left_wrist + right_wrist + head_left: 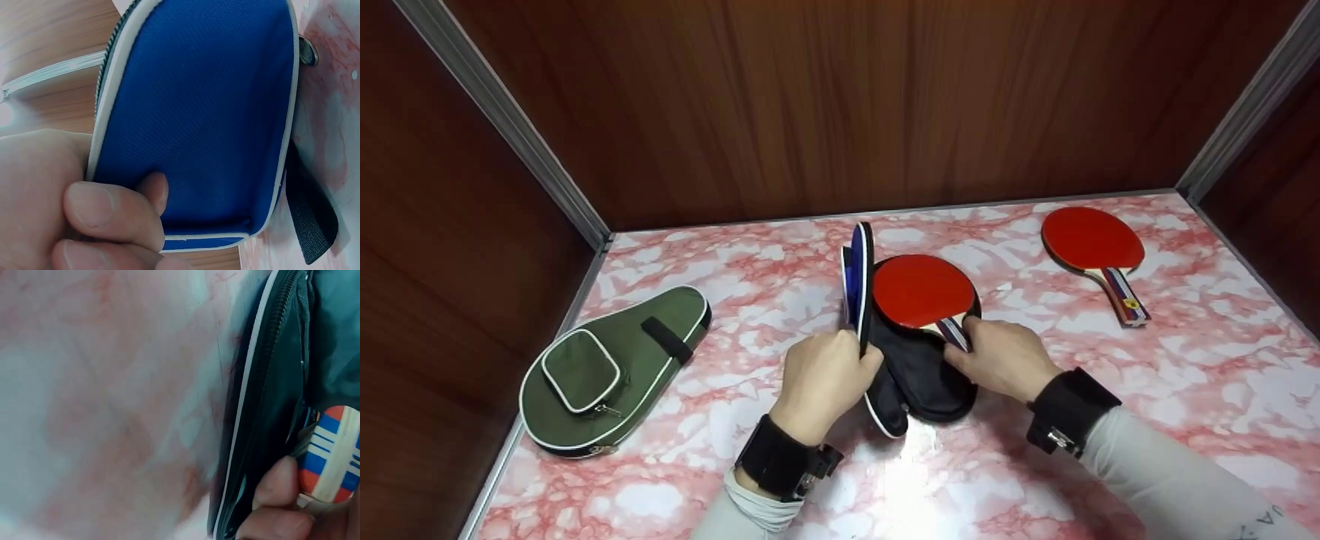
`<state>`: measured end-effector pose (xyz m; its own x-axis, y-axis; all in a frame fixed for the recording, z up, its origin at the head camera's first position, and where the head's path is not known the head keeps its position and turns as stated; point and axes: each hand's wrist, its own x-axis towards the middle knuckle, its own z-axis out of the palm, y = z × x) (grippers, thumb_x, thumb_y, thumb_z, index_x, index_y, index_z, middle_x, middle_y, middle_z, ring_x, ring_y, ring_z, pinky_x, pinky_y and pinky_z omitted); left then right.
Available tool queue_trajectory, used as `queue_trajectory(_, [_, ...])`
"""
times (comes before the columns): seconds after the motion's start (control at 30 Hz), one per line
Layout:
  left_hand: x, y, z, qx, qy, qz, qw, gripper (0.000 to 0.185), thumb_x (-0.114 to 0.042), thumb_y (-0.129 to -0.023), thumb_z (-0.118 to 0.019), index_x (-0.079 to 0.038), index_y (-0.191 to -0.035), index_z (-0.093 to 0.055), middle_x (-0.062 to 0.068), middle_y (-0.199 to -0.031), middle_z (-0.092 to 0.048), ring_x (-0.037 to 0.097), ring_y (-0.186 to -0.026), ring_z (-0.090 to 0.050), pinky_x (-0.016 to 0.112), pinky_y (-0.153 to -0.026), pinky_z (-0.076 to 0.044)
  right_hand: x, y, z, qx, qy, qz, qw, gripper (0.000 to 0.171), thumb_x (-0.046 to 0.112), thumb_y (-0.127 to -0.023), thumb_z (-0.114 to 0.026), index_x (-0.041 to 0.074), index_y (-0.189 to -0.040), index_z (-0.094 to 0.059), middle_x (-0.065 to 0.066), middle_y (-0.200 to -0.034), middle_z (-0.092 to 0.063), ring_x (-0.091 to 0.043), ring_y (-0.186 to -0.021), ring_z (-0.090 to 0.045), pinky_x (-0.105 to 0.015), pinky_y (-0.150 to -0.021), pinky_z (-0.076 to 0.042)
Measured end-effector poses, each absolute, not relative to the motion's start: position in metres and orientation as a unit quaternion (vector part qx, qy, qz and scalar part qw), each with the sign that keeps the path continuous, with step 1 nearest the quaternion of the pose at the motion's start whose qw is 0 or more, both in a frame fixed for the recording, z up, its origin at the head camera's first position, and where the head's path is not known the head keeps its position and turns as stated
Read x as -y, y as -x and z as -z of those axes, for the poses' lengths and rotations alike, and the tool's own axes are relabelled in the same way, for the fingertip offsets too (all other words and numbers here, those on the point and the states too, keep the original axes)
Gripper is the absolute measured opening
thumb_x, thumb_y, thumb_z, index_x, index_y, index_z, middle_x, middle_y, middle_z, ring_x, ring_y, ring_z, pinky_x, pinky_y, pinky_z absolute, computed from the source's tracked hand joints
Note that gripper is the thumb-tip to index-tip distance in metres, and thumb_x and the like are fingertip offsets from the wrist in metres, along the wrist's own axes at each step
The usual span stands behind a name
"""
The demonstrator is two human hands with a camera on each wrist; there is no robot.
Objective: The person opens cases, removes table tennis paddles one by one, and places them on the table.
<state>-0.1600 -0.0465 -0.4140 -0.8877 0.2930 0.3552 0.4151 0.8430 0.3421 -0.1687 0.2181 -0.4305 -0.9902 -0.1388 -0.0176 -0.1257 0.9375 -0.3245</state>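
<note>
The blue paddle case (885,352) lies unzipped in the middle of the pink marbled worktop (1185,390), its upper flap (861,277) stood up on edge by the left hand (821,375), whose fingers (107,211) pinch the flap's white-piped rim. The right hand (1005,358) grasps the striped handle (332,458) of a red paddle (922,291), whose blade rests over the case's open black lining with the handle toward the person. By the look of it the paddle is laid on the lower half but not fully seated: the blade seems to overhang the far edge, the flap is not lowered, and the zip (270,360) is undone. A second red paddle (1095,247) lies well apart on the right, bare, and a green case (607,371) lies closed on the left. The right wrist view is blurred, so how many fingers wrap the handle is hard to say; only one fingertip (275,484) shows clearly against it. The lining under the blade is hidden, the flap's outer face shows only from the left wrist, and both wrist views are cropped tight to the case.
</note>
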Motion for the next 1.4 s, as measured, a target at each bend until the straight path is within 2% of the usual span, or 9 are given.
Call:
queue_trajectory(0.27, [0.046, 0.161, 0.415, 0.949, 0.183, 0.207, 0.149, 0.04, -0.024, -0.094, -0.071, -0.018, -0.058, -0.054, -0.001, -0.054, -0.05, 0.032, -0.053, -0.062, 0.047, -0.046, -0.046, -0.238, 0.163, 0.431, -0.981, 0.076, 0.176, -0.005, 0.026, 0.034, -0.101, -0.07, 0.011, -0.094, -0.062, -0.001, -0.069, -0.055, -0.025, -0.063, -0.056, -0.043, -0.063, -0.043])
queue_trajectory(0.53, [0.048, 0.161, 0.416, 0.952, 0.177, 0.206, 0.144, 0.041, -0.027, -0.095, -0.071, -0.018, -0.059, -0.055, -0.001, -0.055, -0.051, 0.031, -0.053, -0.063, 0.048, -0.047, -0.047, -0.263, 0.166, 0.425, -0.98, 0.077, 0.183, -0.022, 0.025, 0.033, -0.103, -0.068, 0.01, -0.095, -0.061, -0.002, -0.07, -0.054, -0.025, -0.062, -0.054, -0.043, -0.062, -0.042])
queue_trajectory(0.7, [0.048, 0.161, 0.416, 0.952, 0.178, 0.204, 0.145, 0.041, -0.027, -0.095, -0.07, -0.019, -0.058, -0.054, 0.0, -0.055, -0.052, 0.03, -0.052, -0.062, 0.048, -0.047, -0.047, -0.285, 0.171, 0.423, -0.982, 0.052, 0.179, -0.007, 0.026, 0.033, -0.105, -0.066, 0.009, -0.098, -0.061, -0.004, -0.073, -0.058, -0.026, -0.063, -0.057, -0.043, -0.059, -0.044])
queue_trajectory(0.93, [0.048, 0.16, 0.416, 0.948, 0.183, 0.203, 0.165, 0.041, -0.023, -0.092, -0.071, -0.018, -0.057, -0.051, 0.002, -0.054, -0.051, 0.031, -0.051, -0.061, 0.048, -0.046, -0.047, -0.311, 0.175, 0.426, -0.983, 0.025, 0.178, 0.021, 0.03, 0.037, -0.106, -0.065, 0.007, -0.104, -0.061, -0.003, -0.074, -0.063, -0.025, -0.066, -0.063, -0.047, -0.066, -0.048])
queue_trajectory(1.23, [0.047, 0.161, 0.417, 0.948, 0.18, 0.206, 0.163, 0.041, -0.022, -0.092, -0.071, -0.018, -0.057, -0.049, 0.002, -0.054, -0.051, 0.031, -0.051, -0.061, 0.048, -0.047, -0.047, -0.347, 0.185, 0.425, -0.988, 0.007, 0.151, 0.009, 0.036, 0.04, -0.106, -0.062, 0.005, -0.104, -0.058, -0.01, -0.08, -0.061, -0.036, -0.071, -0.061, -0.056, -0.07, -0.048])
queue_trajectory(1.4, [0.046, 0.16, 0.416, 0.948, 0.181, 0.207, 0.159, 0.041, -0.022, -0.093, -0.07, -0.018, -0.057, -0.049, 0.002, -0.054, -0.051, 0.032, -0.051, -0.061, 0.048, -0.047, -0.047, -0.371, 0.19, 0.42, -0.987, -0.024, 0.159, 0.013, 0.041, 0.044, -0.108, -0.058, 0.003, -0.104, -0.058, -0.015, -0.085, -0.062, -0.038, -0.075, -0.059, -0.054, -0.07, -0.047])
